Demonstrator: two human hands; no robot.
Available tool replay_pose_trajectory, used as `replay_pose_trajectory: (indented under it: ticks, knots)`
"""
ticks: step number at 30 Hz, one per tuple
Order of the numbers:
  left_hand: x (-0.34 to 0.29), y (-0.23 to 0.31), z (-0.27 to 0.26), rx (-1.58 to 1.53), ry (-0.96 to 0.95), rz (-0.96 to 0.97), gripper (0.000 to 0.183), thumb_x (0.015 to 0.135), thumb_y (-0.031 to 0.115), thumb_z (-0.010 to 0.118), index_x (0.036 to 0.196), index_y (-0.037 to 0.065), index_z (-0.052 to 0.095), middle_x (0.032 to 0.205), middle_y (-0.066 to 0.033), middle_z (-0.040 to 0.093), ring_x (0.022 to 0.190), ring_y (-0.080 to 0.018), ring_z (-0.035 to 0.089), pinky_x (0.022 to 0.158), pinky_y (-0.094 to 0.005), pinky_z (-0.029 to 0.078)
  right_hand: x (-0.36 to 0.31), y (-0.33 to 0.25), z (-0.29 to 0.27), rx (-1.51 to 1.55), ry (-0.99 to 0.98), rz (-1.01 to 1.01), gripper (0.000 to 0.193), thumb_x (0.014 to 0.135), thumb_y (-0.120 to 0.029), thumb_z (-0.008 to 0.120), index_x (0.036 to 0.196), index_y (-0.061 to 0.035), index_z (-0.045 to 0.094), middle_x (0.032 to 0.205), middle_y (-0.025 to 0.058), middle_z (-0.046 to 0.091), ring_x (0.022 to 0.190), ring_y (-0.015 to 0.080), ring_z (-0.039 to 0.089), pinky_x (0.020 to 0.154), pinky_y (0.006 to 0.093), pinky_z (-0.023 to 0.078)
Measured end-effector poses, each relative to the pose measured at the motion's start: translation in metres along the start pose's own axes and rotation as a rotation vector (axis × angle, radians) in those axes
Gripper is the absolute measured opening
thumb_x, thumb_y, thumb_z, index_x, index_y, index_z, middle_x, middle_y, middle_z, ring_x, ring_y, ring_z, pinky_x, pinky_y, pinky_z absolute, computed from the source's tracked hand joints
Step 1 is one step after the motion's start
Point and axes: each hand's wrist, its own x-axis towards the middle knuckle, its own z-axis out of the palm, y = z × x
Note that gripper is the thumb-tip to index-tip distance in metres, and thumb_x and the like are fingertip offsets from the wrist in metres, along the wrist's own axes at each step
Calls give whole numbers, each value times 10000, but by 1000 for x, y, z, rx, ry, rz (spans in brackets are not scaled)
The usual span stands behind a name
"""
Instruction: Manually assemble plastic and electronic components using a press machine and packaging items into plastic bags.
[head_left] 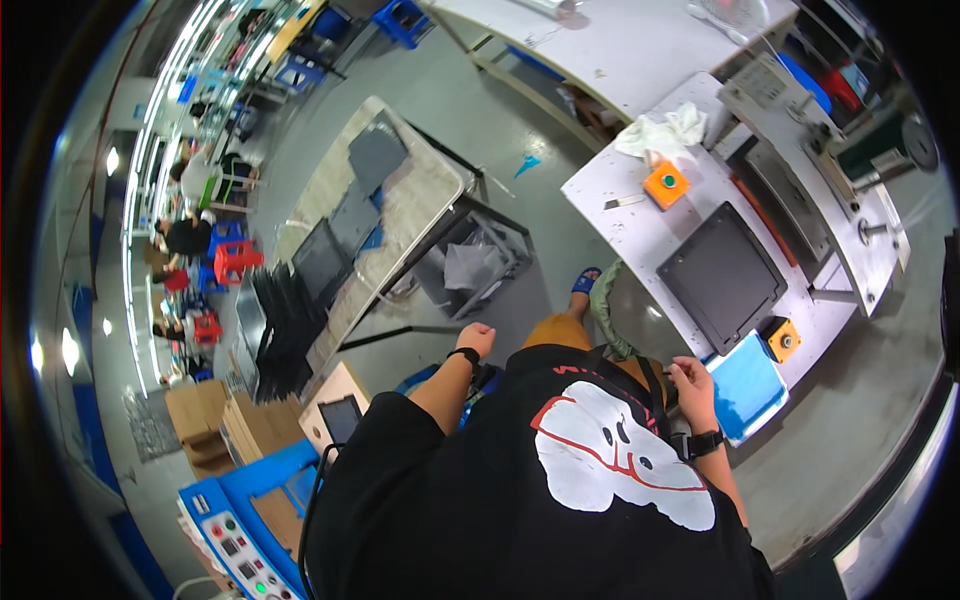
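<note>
The dark grey laptop-style cover [725, 278] lies flat on the white bench [625, 225], probably best handled by both edges, while the curled left hand [478, 340] and bent-fingered right hand [693, 390] each show a grip whose closure I cannot tell.

The right hand [692, 388] is near a blue pad [748, 388]; a dark panel [725, 275] lies on the bench [630, 228].

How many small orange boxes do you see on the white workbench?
2. One orange box sits near the white cloth; the other orange box sits beside the dark panel and the blue sheet. More could be hidden.
</note>
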Motion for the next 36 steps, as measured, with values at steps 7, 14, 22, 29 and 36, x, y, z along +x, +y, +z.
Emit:
replay_pose_trajectory:
  ticks: [7, 14, 22, 29, 36]
  knots:
    - [21, -89, 15, -21, -102, -98, 314, 807, 347, 682, 888, 45, 707, 860, -142, 711, 842, -290, 678, 769, -392, 520, 9, 10, 11, -174, 179, -86, 261, 900, -186, 651, 1063, 17, 639, 896, 62, 660, 799, 122, 608, 727, 267, 497]
    - [109, -41, -30, -186, -333, 143, 213, 888, 228, 622, 912, 19, 657, 757, -51, 649, 630, -127, 595, 505, -265, 455, -62, 101, -76, -250, 1297, 170, 471, 771, -319, 754, 1091, 4, 632, 1003, 177, 672, 933, 271, 644, 826, 369, 505]
    - [133, 78, 28, 194, -411, 578, 266, 870, 219, 664, 990, -18, 649, 858, -105, 695, 742, -172, 657, 711, -310, 521, -95, 173, -115, 74, 1349, 446, 713, 675, -506, 828, 1066, 56, 629, 991, 159, 672, 881, 236, 637, 811, 370, 515]
    - [-35, 217, 147, 213, -682, 961, 241, 897, 214, 628, 1025, 11, 648, 949, -137, 691, 846, -231, 678, 762, -334, 524, -91, 176, -131, 483, 1142, 338, 260, 810, -231, 766, 846, -7, 637, 748, 64, 650, 624, 132, 603, 561, 266, 489]
    - [-194, 299, 225, 185, -923, 1267, 206, 888, 178, 624, 1014, 17, 640, 941, -145, 668, 849, -263, 674, 753, -342, 528, -114, 165, -133, 777, 995, 260, 166, 874, -115, 681, 974, 2, 622, 786, 51, 653, 632, 120, 619, 551, 248, 498]
